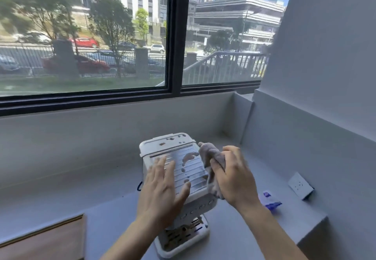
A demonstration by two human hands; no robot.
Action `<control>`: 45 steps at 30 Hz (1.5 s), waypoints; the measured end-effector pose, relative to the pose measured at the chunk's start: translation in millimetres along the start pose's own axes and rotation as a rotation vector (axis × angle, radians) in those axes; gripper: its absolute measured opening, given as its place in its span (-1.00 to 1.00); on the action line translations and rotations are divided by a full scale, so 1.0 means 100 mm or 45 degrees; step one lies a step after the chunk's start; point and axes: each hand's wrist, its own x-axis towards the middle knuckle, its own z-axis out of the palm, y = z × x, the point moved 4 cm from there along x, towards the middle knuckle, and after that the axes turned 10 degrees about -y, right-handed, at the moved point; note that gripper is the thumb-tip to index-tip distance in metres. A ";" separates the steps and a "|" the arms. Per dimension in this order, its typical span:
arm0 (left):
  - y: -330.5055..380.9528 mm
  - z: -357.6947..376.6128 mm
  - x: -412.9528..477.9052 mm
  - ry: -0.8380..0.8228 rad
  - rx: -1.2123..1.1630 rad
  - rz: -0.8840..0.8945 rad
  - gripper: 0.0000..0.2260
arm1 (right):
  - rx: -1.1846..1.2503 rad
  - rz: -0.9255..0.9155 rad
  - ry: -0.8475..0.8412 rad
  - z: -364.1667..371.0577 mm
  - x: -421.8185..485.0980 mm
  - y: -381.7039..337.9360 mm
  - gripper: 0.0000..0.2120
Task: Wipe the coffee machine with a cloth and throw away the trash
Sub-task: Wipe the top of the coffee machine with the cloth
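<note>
A white coffee machine (173, 144) stands on the grey counter in the lower middle, seen from above. Its ribbed metal top carries brownish smears and spots. My left hand (162, 190) lies flat on the left part of that top, fingers spread, holding nothing. My right hand (234, 176) is closed on a crumpled grey cloth (211, 154) at the machine's right edge, with the cloth touching the top's right side. A blue and white wrapper (269, 199) lies on the counter to the right of the machine.
The grey counter (105, 217) runs under a wide window and ends at a grey wall on the right. A white socket (299, 184) sits on that wall near the wrapper. A wooden board (46, 243) fills the lower left corner.
</note>
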 end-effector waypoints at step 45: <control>0.04 0.16 -0.19 0.274 0.036 -0.042 -0.45 | 0.206 -0.483 -0.221 0.25 0.03 0.04 -0.63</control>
